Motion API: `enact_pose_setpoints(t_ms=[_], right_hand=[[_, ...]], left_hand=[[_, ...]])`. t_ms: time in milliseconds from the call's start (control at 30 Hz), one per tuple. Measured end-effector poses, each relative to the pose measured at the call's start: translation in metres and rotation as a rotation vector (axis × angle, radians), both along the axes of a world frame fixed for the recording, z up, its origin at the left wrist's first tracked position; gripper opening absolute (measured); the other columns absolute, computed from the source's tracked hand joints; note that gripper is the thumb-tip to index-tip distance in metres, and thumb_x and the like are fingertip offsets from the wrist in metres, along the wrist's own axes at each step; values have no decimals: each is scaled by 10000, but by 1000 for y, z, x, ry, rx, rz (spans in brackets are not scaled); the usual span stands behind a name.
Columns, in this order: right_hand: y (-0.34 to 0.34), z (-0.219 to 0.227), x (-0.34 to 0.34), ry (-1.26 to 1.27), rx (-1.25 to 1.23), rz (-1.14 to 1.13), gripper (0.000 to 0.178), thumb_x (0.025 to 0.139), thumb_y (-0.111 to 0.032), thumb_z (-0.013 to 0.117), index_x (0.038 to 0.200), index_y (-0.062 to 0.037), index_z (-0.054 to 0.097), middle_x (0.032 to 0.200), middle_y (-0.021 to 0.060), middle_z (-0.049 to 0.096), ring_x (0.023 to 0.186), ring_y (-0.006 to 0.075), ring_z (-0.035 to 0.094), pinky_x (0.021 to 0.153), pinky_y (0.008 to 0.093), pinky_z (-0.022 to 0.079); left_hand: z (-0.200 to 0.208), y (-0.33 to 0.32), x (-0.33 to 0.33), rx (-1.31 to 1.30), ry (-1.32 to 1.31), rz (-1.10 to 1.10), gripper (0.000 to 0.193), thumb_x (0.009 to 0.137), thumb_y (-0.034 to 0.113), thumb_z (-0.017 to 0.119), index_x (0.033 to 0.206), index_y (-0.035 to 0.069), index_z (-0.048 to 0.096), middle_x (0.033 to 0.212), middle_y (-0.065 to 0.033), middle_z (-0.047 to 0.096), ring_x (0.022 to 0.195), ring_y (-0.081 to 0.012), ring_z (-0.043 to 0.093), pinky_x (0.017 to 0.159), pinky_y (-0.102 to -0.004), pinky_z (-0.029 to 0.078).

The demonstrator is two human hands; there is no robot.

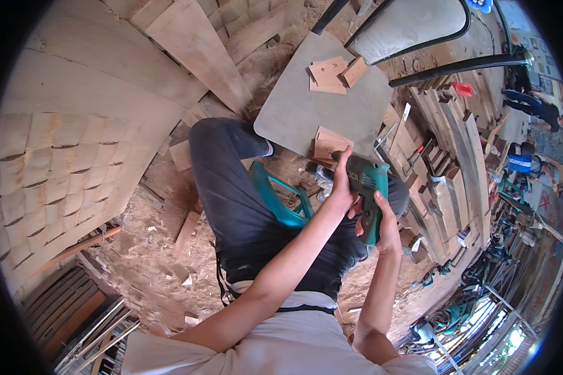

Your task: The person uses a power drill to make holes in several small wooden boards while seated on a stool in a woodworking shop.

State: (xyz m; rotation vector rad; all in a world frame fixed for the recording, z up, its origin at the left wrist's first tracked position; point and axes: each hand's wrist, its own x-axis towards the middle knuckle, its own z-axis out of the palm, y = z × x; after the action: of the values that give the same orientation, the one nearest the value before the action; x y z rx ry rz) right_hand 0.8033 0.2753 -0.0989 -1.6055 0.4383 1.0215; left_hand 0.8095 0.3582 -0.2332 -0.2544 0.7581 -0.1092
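Observation:
A green power drill [368,178] is held over my right thigh, its black chuck pointing to the upper left. My right hand [388,222] wraps around the drill's handle. At the chuck end, my left hand [342,184] grips the front of the drill; whether its fingers hold a bit as well cannot be made out. Just beyond the chuck, small flat wood pieces [333,142] lie at the near edge of a grey chair seat [288,106]. Farther back on that seat are more thin wood pieces [328,74] and a small block [354,71].
A green plastic stool [280,203] shows between my legs. Stacked planks [463,150] lie on the right, and a large wooden panel [62,162] stands on the left. Wood scraps and shavings litter the floor [150,250]. Another person [541,109] is far right.

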Motion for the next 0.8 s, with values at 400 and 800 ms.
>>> enact_pose_setpoints(t_ms=[400, 800], right_hand=[[-36, -14, 4, 271, 197, 14, 609, 877, -658, 486, 962, -58, 546, 666, 148, 593, 417, 185, 491, 490, 345, 463], [-50, -28, 0, 313, 331, -70, 536, 894, -579, 503, 865, -46, 550, 516, 67, 445, 392, 188, 413, 464, 354, 423]], left_hand=[[-11, -22, 6, 67, 26, -85, 464, 800, 570, 656, 844, 110, 605, 761, -52, 629, 683, -213, 633, 647, -367, 534], [-22, -26, 4, 234, -46, -95, 511, 794, 563, 647, 956, 79, 638, 891, -87, 670, 838, -237, 659, 776, -399, 531]])
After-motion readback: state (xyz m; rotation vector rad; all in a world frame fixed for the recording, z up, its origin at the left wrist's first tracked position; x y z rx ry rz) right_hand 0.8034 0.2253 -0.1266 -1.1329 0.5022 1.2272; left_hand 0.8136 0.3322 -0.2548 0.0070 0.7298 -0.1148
